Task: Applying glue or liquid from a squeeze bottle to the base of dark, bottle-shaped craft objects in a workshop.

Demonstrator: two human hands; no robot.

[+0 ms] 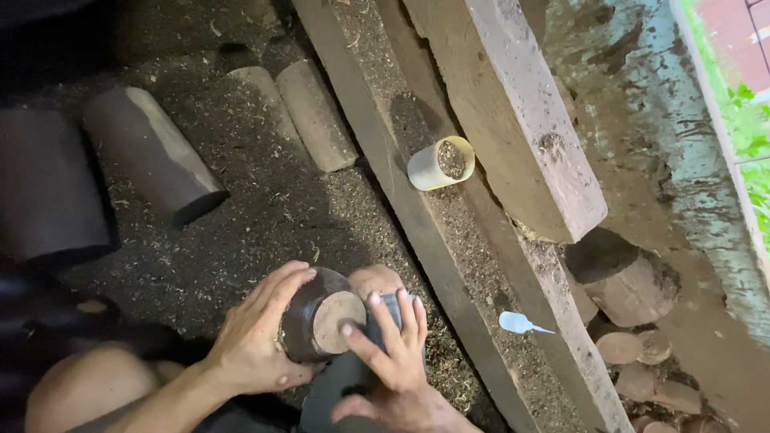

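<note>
- Dark wood bowl (pixel 317 321), round pale base facing up, sits between both hands at bottom centre.
- Left hand (pixel 257 345) cups the bowl's left side, fingers curled over its rim, thumb below; closed on it.
- Right hand (pixel 393 353) lies on the bowl's right side, fingers spread and pressed flat on a grey pad (pixel 391 309), maybe sandpaper; can't tell for sure.
- Progress, a judgement: the outer wall looks smooth and dark, the base pale and flat, so shaping seems done and surface finishing seems under way. Can't tell how much is left; the inside is hidden.
- Pose: left forearm comes in from bottom left, wrist bent inward; right wrist comes up from the bottom edge, palm down.
- Knee (pixel 375 281) just above the bowl, touching or nearly so.
- Sawdust floor (pixel 265 208) around the hands.
- Up and left of the hands: log pieces (pixel 152 152).
- Up and right: pale tube (pixel 441 163) lying on a plank (pixel 417 216); thick beam (pixel 513 112) beyond it.
- Right of the hands: small white plastic piece (pixel 520 323), then round blanks (pixel 634 349).
</note>
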